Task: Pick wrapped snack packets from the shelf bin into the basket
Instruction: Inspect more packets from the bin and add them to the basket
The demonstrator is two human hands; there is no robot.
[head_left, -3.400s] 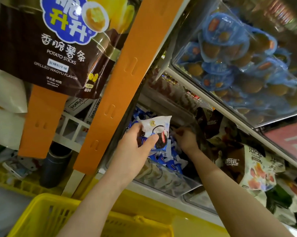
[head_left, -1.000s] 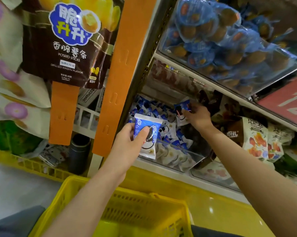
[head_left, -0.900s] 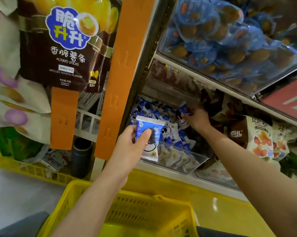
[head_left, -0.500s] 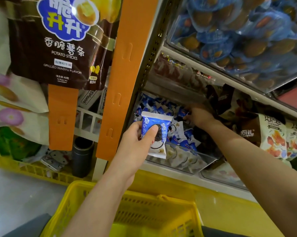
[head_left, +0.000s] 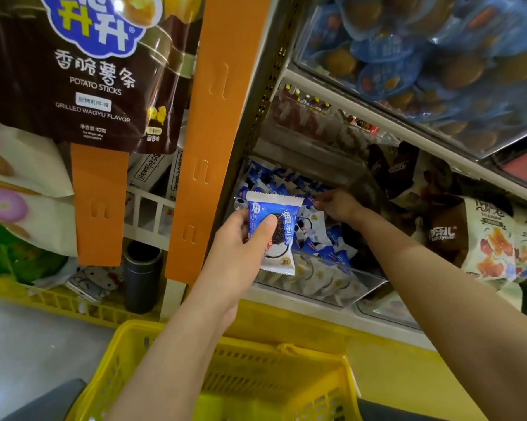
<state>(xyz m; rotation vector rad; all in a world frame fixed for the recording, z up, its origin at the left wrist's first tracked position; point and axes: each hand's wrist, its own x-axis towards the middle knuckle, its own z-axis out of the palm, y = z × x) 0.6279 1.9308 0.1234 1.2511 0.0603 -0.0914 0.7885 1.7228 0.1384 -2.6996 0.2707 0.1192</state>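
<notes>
My left hand [head_left: 241, 247] grips a blue and white snack packet [head_left: 275, 235] in front of the clear shelf bin [head_left: 332, 287], thumb across its face. Several more blue and white packets [head_left: 316, 235] fill that bin. My right hand [head_left: 339, 205] reaches deep into the bin with its fingers curled at the top of the pile, pinching the edge of a blue packet. The yellow basket [head_left: 231, 381] hangs below both arms, at the bottom of the view.
An orange upright strip [head_left: 213, 123] stands left of the bin. A brown potato stick bag [head_left: 83, 71] hangs at the upper left. Brown and white snack bags [head_left: 483, 238] fill the shelf to the right. Blue wrapped sweets [head_left: 423, 50] sit in the upper bin.
My right hand lowered the packet it held up and went back down to the pile. My left hand kept its packet and shifted slightly right and up.
</notes>
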